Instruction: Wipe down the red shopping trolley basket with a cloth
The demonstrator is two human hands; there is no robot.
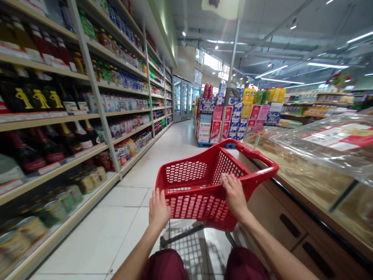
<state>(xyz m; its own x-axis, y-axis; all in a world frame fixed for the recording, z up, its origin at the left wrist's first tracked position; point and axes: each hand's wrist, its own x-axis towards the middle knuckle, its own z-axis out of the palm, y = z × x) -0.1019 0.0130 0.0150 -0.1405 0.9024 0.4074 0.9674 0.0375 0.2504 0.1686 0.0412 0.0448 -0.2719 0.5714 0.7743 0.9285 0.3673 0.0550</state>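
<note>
Left hand [159, 212] is laying straight fingers [158, 195] against the red cart [201, 191]; right hand [234, 194] is curling over its rim [253, 178], grip unclear; its stiff-looking handle [258, 154] is probably offering firmest hold.

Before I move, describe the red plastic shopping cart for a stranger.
Tall cream shelves stand left, a beige panelled counter right. Between them, the bare left hand and right hand touch the red plastic shopping cart; unlike stacked patterned cartons beyond, its sides are latticed.
</note>
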